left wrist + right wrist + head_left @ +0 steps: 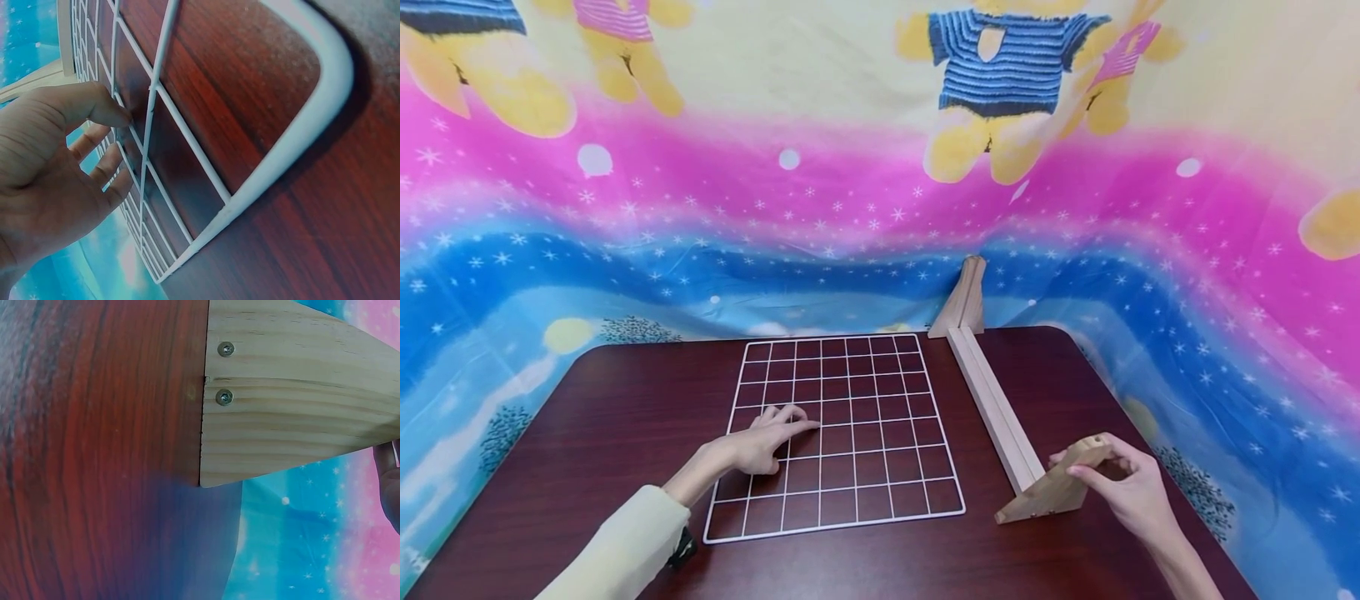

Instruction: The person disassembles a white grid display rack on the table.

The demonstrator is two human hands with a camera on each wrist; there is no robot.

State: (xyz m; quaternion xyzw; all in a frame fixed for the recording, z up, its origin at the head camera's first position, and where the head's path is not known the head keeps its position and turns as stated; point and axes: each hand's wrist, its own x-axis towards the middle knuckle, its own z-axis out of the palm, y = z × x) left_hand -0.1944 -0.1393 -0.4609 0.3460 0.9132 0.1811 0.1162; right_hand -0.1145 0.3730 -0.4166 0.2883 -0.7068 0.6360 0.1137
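Note:
A white wire grid panel (856, 425) lies flat on the dark red-brown table. My left hand (767, 442) rests over its left half, index finger extended, and the fingertips meet the wires; in the left wrist view the thumb (94, 103) lies against a wire, the other fingers loosely bent. To the right is a wooden stand: a long grooved bar (992, 408) joining two flared end pieces. My right hand (1131, 483) pinches the top of the near end piece (1056, 487), thumb on the near face. Two bolts (225, 397) show in that piece in the right wrist view.
The far end piece (964, 300) of the stand is upright at the table's back edge. A printed cloth (850, 200) with bears and snowflakes hangs behind and around the table (625, 408). A dark object (682, 550) sits at the left cuff.

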